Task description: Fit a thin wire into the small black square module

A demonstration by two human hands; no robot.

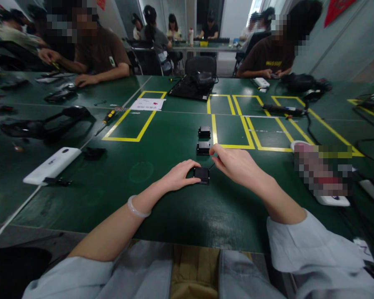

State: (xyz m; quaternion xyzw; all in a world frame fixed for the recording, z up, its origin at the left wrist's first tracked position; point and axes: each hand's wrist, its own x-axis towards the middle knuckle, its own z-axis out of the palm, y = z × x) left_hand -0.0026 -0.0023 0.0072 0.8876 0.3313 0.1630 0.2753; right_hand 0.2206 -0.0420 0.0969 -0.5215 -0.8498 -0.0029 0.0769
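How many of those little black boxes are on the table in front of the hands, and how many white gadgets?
Small black boxes: 3 (near, middle, far)
White gadgets: 2 (left, right)
Total: 5

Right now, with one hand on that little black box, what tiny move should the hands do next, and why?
Probably bring the right hand down a little, so its pinched fingertips meet the nearest black box. The left hand already steadies that box on the green table, and the right fingertips hover just above its far corner. Two more black boxes wait in a row behind.
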